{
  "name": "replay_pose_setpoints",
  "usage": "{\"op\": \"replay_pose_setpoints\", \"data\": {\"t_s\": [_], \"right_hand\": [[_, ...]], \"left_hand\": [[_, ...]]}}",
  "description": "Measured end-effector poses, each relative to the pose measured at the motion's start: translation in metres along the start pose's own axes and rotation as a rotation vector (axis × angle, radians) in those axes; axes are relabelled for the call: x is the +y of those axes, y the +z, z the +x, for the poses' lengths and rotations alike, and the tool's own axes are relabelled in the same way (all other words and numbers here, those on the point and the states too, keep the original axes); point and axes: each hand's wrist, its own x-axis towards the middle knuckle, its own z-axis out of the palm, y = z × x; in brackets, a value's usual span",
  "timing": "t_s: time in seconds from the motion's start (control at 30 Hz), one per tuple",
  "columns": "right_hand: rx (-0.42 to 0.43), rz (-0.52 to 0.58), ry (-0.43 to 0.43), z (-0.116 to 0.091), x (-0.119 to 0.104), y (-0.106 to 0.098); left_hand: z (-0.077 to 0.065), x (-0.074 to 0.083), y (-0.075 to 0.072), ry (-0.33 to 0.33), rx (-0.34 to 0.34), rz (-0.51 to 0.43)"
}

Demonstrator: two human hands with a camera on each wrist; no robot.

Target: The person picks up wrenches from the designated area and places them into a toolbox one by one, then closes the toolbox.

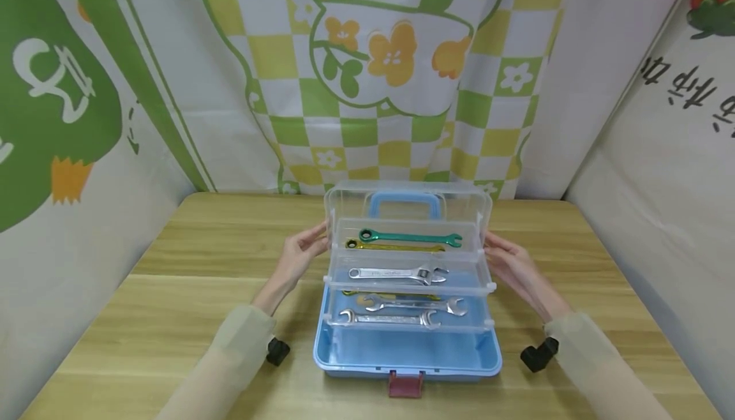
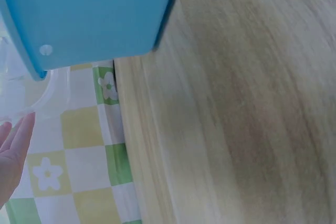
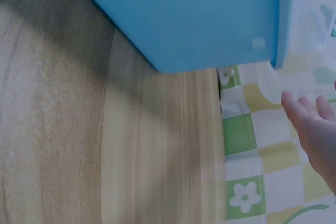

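A blue toolbox (image 1: pixel 404 346) stands with its clear lid (image 1: pixel 350 202) raised and its see-through tiered trays (image 1: pixel 339 257) spread. In the upper tray lie a green combination wrench (image 1: pixel 410 238) and a gold one (image 1: pixel 396 248). An adjustable wrench (image 1: pixel 390 273) rests in the middle. Lower down are two silver open-end wrenches (image 1: pixel 381 320) and another gold wrench, partly covered. My left hand (image 1: pixel 300 253) touches the lid's left side with nearly straight fingers (image 2: pixel 22 135). On the opposite side my right hand (image 1: pixel 510 259) touches the lid, its fingers (image 3: pixel 296 111) extended; some fingertips are hidden.
The toolbox sits on a wooden table (image 1: pixel 172 318) with a patterned cloth (image 1: pixel 396 145) hanging behind its far edge. A blue handle (image 1: pixel 404 196) shows through the lid, and a dark red latch (image 1: pixel 405 384) hangs at the front. Black wrist devices (image 1: pixel 278 351) sit below both hands.
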Motion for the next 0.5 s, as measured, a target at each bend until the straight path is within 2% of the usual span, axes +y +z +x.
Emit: {"op": "replay_pose_setpoints", "data": {"t_s": [0.2,0.37,0.5], "right_hand": [[-0.134,-0.016,-0.059,-0.007,-0.001,0.002],[-0.166,-0.005,-0.101,-0.014,-0.004,0.005],[-0.154,-0.055,-0.115,-0.021,-0.009,0.010]], "left_hand": [[-0.007,0.010,0.001,-0.002,-0.007,-0.122],[-0.015,0.020,0.001,-0.031,-0.046,-0.078],[-0.022,0.028,0.000,-0.025,-0.085,-0.066]]}}
